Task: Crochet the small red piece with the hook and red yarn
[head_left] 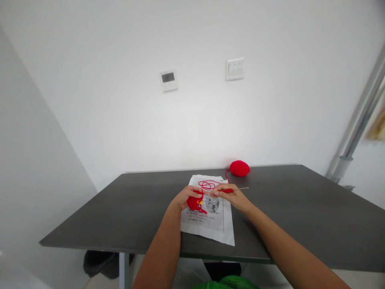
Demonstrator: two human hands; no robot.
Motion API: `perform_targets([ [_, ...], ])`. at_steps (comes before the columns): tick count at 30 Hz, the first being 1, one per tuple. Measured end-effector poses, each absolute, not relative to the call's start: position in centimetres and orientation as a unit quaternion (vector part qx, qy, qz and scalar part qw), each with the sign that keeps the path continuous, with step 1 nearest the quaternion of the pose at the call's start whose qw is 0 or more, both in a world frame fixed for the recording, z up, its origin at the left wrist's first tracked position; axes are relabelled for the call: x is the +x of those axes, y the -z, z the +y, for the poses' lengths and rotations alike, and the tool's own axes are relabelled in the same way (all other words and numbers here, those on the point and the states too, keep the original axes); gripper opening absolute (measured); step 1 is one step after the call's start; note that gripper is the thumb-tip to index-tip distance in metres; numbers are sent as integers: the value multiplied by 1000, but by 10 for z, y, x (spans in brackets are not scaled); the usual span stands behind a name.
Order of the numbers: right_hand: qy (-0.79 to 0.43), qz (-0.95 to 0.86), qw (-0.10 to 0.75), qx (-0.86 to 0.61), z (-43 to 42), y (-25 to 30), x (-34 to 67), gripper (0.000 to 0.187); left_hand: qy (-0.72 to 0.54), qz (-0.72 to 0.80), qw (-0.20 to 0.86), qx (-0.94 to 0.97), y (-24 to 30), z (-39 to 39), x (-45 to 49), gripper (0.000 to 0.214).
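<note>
I see my left hand [187, 196] near the middle of the frame, its fingers curled and clamped on a small red crocheted piece [194, 203], which hangs just below the palm over the printed sheet. A small yellow marker [200, 202] shows at the edge of that piece. My right hand [230, 196] sits just to the right of it, fingers pinched together on a crochet hook [231, 190] with a red handle; its thin metal shaft points toward the right of the frame, past the knuckles. The two hands nearly meet above the paper sheet [221, 228], which lies flat on the dark grey desk [300, 212] with text and a small picture on it. Loose red yarn [207, 184] loops on the upper part of the sheet, just beyond my fingers, and a strand runs up and right to a red yarn ball [240, 168] resting at the far edge of the desk, close to the white wall. On that wall, in the upper middle of the frame, I see a thermostat panel [169, 80] and, to its right, a light switch [235, 68]. Something green [228, 283] shows at the bottom edge, under the desk.
</note>
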State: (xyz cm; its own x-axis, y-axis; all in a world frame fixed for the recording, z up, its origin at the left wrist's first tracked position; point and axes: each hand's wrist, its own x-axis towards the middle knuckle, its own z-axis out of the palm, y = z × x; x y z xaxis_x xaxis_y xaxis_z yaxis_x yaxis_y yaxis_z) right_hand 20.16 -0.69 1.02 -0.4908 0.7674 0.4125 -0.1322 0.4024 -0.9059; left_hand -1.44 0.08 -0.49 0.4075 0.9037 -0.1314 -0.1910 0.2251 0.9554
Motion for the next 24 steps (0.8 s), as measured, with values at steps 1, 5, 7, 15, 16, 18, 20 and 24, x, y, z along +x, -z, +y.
perform_targets([
  [1,-518,-689,455,-223,-7,-10,201,20,-395,377,686,480,5,1,-14,28],
  [5,-563,-641,473,-223,-7,-10,199,21,-400,385,676,485,4,0,-10,28],
  [7,-573,-620,488,-225,-9,-10,198,22,-409,382,671,487,3,-1,-8,27],
  [15,-567,-569,550,-228,-11,-6,190,23,-414,362,663,508,2,-1,-3,33],
  [16,-560,-567,559,-231,-11,-6,189,23,-417,363,661,507,2,-1,-2,33],
  [18,-540,-572,570,-237,-12,-5,188,23,-421,366,659,505,1,-2,-1,32],
  [20,-507,-596,572,-246,-13,-6,187,22,-422,366,658,504,0,-3,0,30],
  [24,-405,-681,553,-260,-14,-6,189,20,-422,360,659,508,-1,-4,2,29],
])
